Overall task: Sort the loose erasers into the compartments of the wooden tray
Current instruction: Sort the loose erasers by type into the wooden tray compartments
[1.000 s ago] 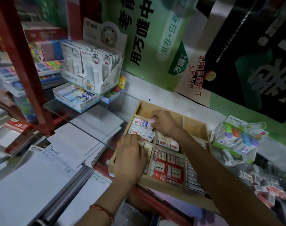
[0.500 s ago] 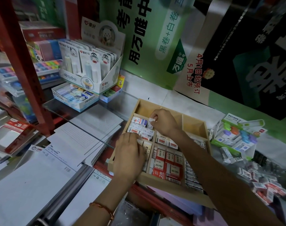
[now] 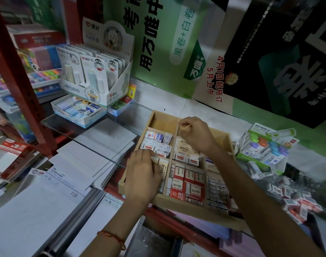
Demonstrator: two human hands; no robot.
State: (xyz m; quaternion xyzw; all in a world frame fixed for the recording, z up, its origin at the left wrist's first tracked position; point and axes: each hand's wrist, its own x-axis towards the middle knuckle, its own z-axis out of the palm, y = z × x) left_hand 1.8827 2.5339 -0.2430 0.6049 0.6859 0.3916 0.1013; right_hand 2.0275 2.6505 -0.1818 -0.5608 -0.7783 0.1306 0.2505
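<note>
Resting bent fingers on cream erasers (image 3: 163, 166) in the wooden tray's (image 3: 164, 124) near-left compartment, the left hand (image 3: 141, 175) probably steadies them; grip or press, I cannot tell. The right hand (image 3: 193, 134) is pinched above the tray's far-middle compartment, and what it holds is hidden; loose erasers (image 3: 295, 200) wait right of the tray.

Behind, green poster wall (image 3: 165, 80) (Chinese lettering), red shelf post (image 3: 23, 80).
</note>
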